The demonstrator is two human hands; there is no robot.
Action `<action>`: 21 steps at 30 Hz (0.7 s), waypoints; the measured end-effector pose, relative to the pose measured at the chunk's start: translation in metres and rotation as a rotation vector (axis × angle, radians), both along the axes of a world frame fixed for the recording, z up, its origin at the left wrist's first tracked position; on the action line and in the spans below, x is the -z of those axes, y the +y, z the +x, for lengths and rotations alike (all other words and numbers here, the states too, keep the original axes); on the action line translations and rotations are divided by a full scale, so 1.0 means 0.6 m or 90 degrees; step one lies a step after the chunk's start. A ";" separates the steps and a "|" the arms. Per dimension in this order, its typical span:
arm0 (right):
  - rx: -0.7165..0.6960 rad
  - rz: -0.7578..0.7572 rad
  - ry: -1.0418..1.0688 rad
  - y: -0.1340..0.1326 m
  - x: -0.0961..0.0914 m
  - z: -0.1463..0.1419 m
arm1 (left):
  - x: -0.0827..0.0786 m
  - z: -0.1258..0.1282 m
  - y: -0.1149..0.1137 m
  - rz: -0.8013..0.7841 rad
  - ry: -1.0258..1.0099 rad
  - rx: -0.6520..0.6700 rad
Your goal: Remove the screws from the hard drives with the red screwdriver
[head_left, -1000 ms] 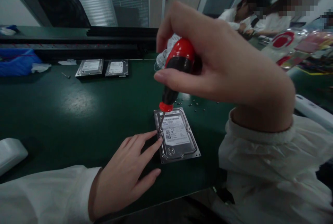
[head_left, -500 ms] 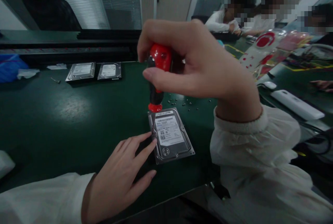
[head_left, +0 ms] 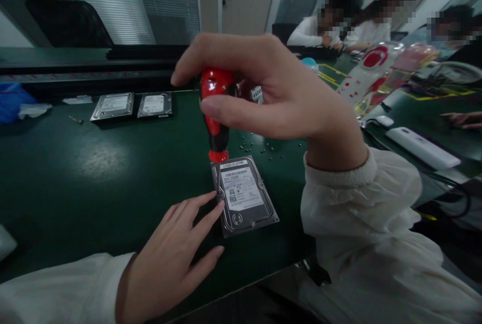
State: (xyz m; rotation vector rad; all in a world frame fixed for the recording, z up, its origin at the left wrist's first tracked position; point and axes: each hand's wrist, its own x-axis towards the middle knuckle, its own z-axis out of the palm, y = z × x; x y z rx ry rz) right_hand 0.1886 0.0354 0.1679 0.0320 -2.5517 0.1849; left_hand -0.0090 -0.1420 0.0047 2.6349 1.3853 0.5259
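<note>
A hard drive lies label up on the green table, slightly turned. My right hand grips a red and black screwdriver from above, thumb on the near side and index finger lifted away from the handle. The shaft points down, its tip at the drive's left edge. Fingers of my left hand are stretched out, with two fingertips touching that same edge beside the tip; the thumb stands apart. Whether a screw sits under the tip I cannot make out.
Several small screws lie scattered behind the drive. Two more hard drives rest at the back left, near a blue bag. On the right are a white power strip and a clear patterned bag. Other people sit at the far right.
My right index finger has opened away from the screwdriver handle, and the hand has turned a little. The whole view has shifted slightly. The left hand stays on the drive's edge.
</note>
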 end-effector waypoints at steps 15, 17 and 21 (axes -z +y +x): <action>0.108 -0.010 -0.027 -0.016 -0.005 0.005 | 0.000 -0.001 -0.001 -0.004 -0.001 0.005; 0.094 -0.023 -0.054 -0.019 -0.008 0.008 | 0.001 -0.001 -0.002 -0.005 -0.002 0.003; 0.124 -0.038 -0.080 -0.024 -0.012 0.010 | 0.002 -0.001 -0.001 -0.004 -0.012 0.000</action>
